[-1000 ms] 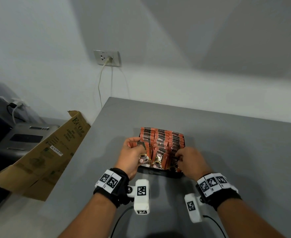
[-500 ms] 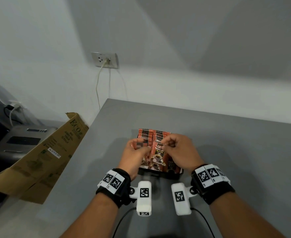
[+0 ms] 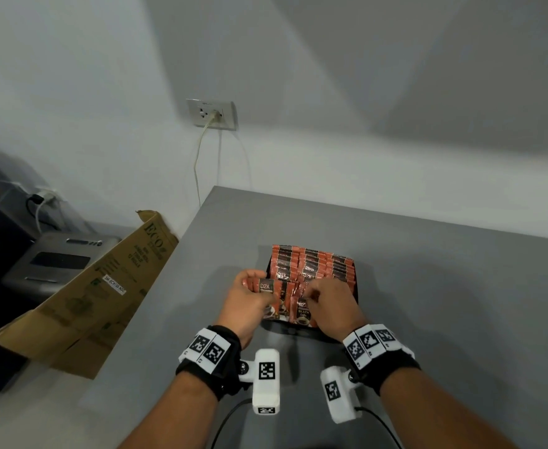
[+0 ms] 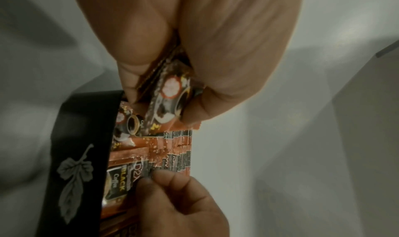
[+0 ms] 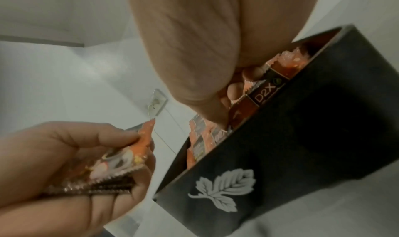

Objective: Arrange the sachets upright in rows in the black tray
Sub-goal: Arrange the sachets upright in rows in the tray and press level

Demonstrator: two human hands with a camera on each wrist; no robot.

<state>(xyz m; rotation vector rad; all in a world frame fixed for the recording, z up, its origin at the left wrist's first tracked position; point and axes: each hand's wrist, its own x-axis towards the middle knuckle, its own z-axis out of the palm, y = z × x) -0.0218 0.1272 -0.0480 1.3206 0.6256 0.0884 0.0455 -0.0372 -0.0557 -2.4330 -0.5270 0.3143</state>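
Note:
The black tray (image 3: 356, 288) with a leaf print sits on the grey table, nearly full of orange-and-black sachets (image 3: 311, 265) standing upright in rows. My left hand (image 3: 259, 286) grips a small stack of sachets (image 3: 271, 288) just over the tray's front left corner; the stack (image 4: 172, 95) shows edge-on in the left wrist view. My right hand (image 3: 311, 294) pinches the top of one sachet (image 3: 301, 314) standing in the front row. Its fingertips (image 4: 164, 177) sit on that sachet's top edge, and they (image 5: 234, 89) curl into the tray (image 5: 280, 146).
A flattened cardboard box (image 3: 84, 296) leans off the table's left edge, with a grey device (image 3: 55, 260) behind it. A wall socket (image 3: 211, 113) with a cable is on the far wall. Grey tabletop (image 3: 444, 286) stretches right of the tray.
My right hand rose from the tray's front right to the stack in my left hand, then came down to the front row with a sachet. My left hand kept its stack.

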